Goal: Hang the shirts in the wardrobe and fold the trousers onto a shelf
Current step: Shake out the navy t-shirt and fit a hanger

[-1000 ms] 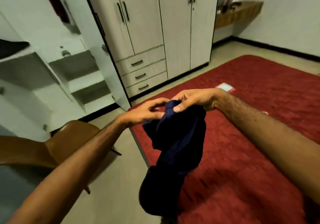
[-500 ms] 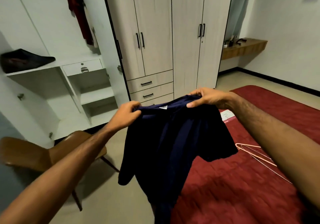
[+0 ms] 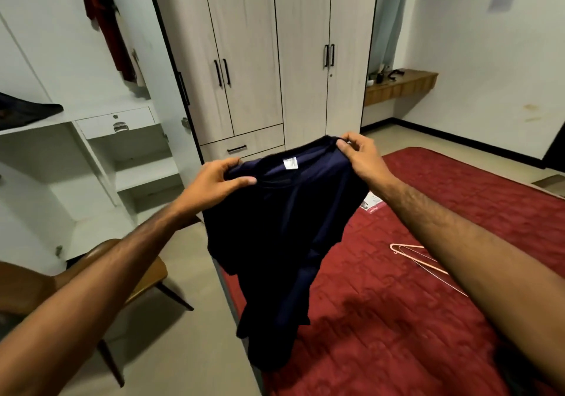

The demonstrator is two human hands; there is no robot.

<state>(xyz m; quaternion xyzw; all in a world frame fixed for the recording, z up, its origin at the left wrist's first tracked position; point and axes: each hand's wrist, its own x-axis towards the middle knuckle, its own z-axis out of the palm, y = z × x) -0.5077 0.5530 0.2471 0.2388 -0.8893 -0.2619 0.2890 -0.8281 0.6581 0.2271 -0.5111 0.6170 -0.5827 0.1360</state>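
1. At the far left we see the open wardrobe; a dark folded garment lies on its upper shelf, a red garment hangs above a small drawer, and bare shelves step down below.
2. A brown chair stands on the floor in front of the open wardrobe, under our left forearm.
3. Our left hand grips the navy shirt at its left shoulder; the fingers are curled over the cloth, the thumb across the front edge.
4. The shirt is held up in the air between both hands, over the near-left corner of the bed and the strip of floor beside it; its collar is uppermost with the white label facing us, and its long axis runs down from collar to hem, the hem hanging toward the bed's edge; the shoulder line tilts up toward the right.
5. Behind the shirt stand closed wardrobe doors with drawers beneath.
6. Our right hand pinches the right shoulder, fingers bent round the seam.
7. On the red bed a small printed packet lies just right of the shirt; a pink hanger lies further right, partly hidden by our right forearm.
8. A wooden wall shelf carries small dark items, too small to name.
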